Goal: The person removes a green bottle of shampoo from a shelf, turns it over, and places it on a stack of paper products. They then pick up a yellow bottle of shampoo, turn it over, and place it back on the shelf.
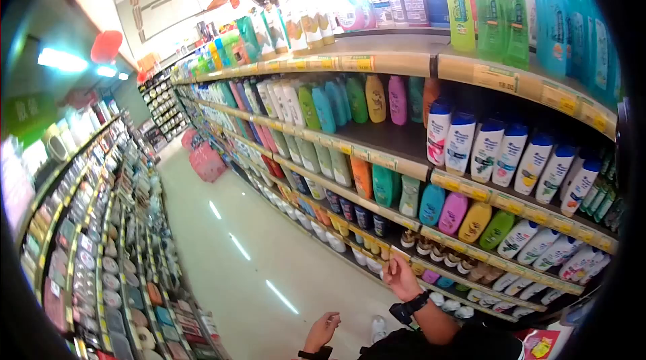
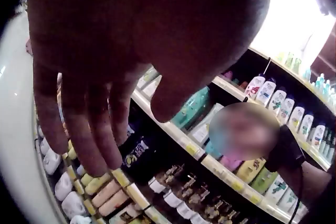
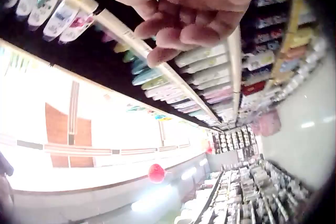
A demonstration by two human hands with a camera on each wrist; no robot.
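Note:
My left hand (image 1: 321,332) is low over the aisle, apart from the shelves. In the left wrist view its fingers (image 2: 94,124) hang loosely and hold nothing. Further right, my right hand (image 1: 402,279) is raised in front of the lower shelves, a black band (image 1: 409,307) on its wrist. The right wrist view shows its fingers (image 3: 178,37) loosely bent, with nothing between them. Nearest to it in the head view are pump bottles (image 1: 424,245) on a lower shelf. Above them stand coloured bottles (image 1: 454,213) and white shampoo bottles with blue caps (image 1: 484,151).
Long shelves with yellow price strips (image 1: 397,215) run along the right. Another stocked rack (image 1: 101,266) lines the left side of the aisle floor (image 1: 235,225). A pink bundle (image 1: 207,161) sits on the floor further down. A shoe (image 1: 378,328) shows below.

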